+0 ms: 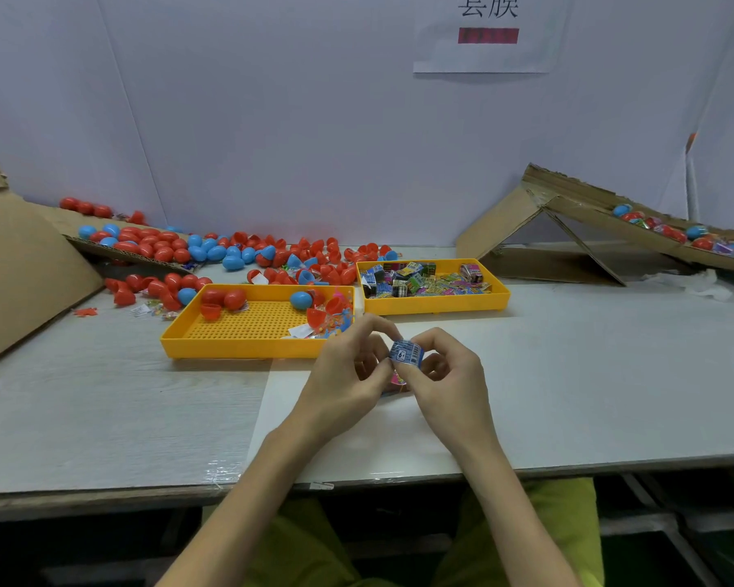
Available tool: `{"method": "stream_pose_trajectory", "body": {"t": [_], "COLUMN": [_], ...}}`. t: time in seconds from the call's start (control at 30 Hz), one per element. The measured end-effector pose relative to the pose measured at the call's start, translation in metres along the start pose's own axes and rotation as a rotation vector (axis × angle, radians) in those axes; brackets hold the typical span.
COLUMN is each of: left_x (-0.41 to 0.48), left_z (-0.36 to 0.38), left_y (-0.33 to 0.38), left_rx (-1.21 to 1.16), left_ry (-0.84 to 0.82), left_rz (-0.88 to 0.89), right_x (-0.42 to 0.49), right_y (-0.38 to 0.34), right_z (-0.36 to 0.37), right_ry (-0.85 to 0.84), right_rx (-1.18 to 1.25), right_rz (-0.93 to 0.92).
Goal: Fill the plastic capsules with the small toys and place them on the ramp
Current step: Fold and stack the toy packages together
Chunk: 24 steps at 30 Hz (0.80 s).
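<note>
Both of my hands meet above the white table, just in front of the two yellow trays. My left hand (pixel 348 366) and my right hand (pixel 446 374) together pinch a small blue printed leaflet (pixel 407 353), curled into a roll. A pink toy packet (pixel 398 380) shows just beneath the leaflet, between my fingers. The left yellow tray (pixel 229 341) holds a few red and blue capsules and capsule halves. The right yellow tray (pixel 437 305) is filled with several folded leaflets. The cardboard ramp (pixel 590 213) at the far right carries several filled capsules.
A heap of red and blue capsules (pixel 212 252) spreads over the back left of the table and a low cardboard sheet. A large cardboard piece (pixel 18 269) leans at the far left. A white wall with a paper sign stands behind. The table's front edge is near my body.
</note>
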State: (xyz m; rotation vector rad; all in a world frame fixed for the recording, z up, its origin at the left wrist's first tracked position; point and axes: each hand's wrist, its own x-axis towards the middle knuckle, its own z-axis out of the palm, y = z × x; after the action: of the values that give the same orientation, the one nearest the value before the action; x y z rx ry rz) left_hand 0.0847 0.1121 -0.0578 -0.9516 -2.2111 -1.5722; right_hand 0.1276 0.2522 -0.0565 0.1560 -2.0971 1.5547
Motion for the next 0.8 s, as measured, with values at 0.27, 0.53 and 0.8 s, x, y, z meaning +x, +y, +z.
{"method": "stream_pose_trajectory", "body": {"t": [0.27, 0.53, 0.8], "left_x": [0.0006, -0.0003, 0.0017], "left_z": [-0.0005, -0.0023, -0.0056], "left_y": [-0.0003, 0.0026, 0.0023], "left_rx": [-0.02, 0.001, -0.047], "left_ry": [0.004, 0.015, -0.02], "left_rz": [-0.02, -0.012, -0.058], "right_x": [-0.002, -0.0025, -0.0038], "right_y": [-0.004, -0.0027, -0.0022], "right_z": [-0.0039, -0.0049, -0.008], "right_ry": [-0.106, -0.004, -0.057], "right_rx": [0.126, 0.191, 0.299], "right_rz": [0.024, -0.021, -0.145]}}
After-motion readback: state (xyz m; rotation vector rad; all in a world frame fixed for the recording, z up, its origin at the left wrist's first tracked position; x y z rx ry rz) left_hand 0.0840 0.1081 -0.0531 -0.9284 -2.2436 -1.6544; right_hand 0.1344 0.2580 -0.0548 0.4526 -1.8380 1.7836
